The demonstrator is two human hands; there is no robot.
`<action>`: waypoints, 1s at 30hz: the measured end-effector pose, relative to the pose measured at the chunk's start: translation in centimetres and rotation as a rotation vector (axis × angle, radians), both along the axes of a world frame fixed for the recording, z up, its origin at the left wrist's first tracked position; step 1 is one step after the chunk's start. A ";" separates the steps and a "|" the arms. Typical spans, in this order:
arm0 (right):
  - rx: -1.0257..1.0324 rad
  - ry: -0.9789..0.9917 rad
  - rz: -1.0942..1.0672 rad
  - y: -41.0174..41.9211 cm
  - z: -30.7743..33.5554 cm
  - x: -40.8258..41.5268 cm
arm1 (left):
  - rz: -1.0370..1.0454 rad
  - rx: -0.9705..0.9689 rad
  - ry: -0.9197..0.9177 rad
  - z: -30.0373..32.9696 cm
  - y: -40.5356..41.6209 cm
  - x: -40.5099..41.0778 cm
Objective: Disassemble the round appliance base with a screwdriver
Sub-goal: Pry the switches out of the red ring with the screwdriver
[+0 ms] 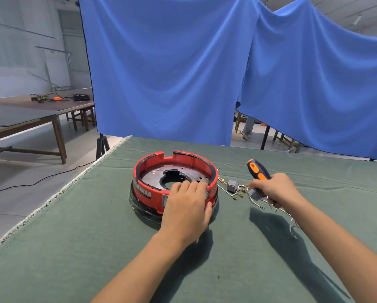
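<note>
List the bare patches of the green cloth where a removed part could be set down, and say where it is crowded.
Free: the green cloth left of the round base, out to the fringed edge, and the near strip between the two forearms. Crowded: right of the base, where loose wires and a small grey part lie beside the right hand gripping the screwdriver. The left hand grips the base's near rim.

Person's body in view: two forearms and two hands only, entering from the bottom edge. Left hand [186,206] and right hand [277,189] are both bare, as are both forearms up to the frame edge, so any sleeves sit above that and can't be seen. Fingernails on the left hand look short and plain.
</note>
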State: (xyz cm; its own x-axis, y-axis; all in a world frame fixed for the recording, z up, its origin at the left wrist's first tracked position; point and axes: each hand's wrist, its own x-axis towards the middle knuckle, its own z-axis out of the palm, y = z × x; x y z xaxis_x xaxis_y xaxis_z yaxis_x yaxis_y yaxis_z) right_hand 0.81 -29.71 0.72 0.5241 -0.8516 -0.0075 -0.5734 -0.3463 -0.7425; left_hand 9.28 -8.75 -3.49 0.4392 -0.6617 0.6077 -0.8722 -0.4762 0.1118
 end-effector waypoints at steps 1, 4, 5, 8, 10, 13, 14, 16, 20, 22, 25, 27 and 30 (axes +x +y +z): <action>-0.016 0.027 -0.037 -0.6 -0.5 0.2 | 0.023 0.009 -0.020 0.0 -0.1 0.1; -0.092 0.109 -0.097 -1.5 -2.0 1.2 | 0.050 0.010 -0.058 -0.1 -0.2 0.4; -0.109 0.121 -0.107 -1.6 -2.4 1.7 | 0.049 0.006 -0.067 -0.2 -0.3 0.5; -0.148 0.136 -0.121 -1.6 -3.2 3.3 | 0.041 -0.017 -0.071 -0.2 -0.2 0.8; -0.176 0.157 -0.130 -1.6 -3.6 4.0 | 0.033 -0.041 -0.045 0.0 -0.1 1.0; -0.196 0.189 -0.118 -1.7 -3.9 4.3 | 0.019 -0.054 0.015 0.1 0.1 1.4; -0.217 0.200 -0.107 -1.6 -3.9 4.3 | 0.019 -0.050 0.028 0.2 0.2 1.5; -0.263 0.193 -0.093 -1.4 -3.6 3.9 | 0.020 -0.039 0.042 0.2 0.1 1.7; -0.162 -0.009 -0.065 -1.0 -1.9 2.7 | 0.010 -0.029 0.044 0.1 0.2 1.8; -0.079 -0.185 -0.018 -0.5 -0.5 2.0 | 0.027 -0.050 0.049 0.1 0.5 2.0; 0.042 -0.450 0.049 0.3 1.7 0.8 | 0.038 -0.128 0.121 0.1 1.0 2.3; 0.119 -0.575 0.074 1.0 3.2 0.0 | 0.011 -0.160 0.174 0.1 1.3 2.5; 0.269 -0.695 0.056 1.8 4.7 -0.9 | -0.002 -0.194 0.213 0.5 1.8 3.0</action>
State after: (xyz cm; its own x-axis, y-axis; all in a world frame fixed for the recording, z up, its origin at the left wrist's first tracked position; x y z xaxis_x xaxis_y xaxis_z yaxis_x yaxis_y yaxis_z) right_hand -0.10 -27.92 5.46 0.5265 -0.8391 0.1371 0.0722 -0.1165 -0.9906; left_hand 12.31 -6.91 -2.97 0.5696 -0.5428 0.6172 -0.8201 -0.4261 0.3820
